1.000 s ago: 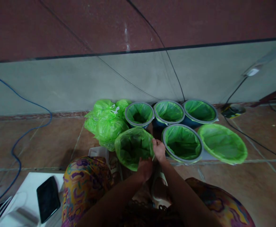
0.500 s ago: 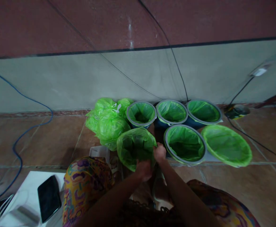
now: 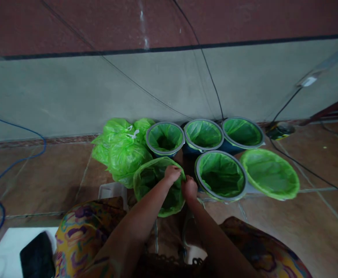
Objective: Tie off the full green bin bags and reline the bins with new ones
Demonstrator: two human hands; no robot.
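Note:
Between my knees stands a bin lined with a green bin liner (image 3: 146, 181), the liner folded out over its rim. My left hand (image 3: 173, 173) reaches across the opening and grips the liner at the far right of the rim. Close beside it, my right hand (image 3: 190, 188) is closed on the liner's edge from the outside right. The bin's own body is mostly hidden under the liner and my arms. Just right of my right hand is another lined bin with a grey ring (image 3: 196, 173) around its top.
Tied green bags (image 3: 128, 154) lie against the wall on the left. Several lined bins (image 3: 203, 135) stand along the wall; one lined bin without a visible ring (image 3: 273, 175) is at right. A phone (image 3: 37, 255) rests on a white surface. A blue cable (image 3: 15, 164) crosses the floor.
My left hand has moved from the near side of the rim up to the far right side, beside my right hand. The view has shifted slightly to the right.

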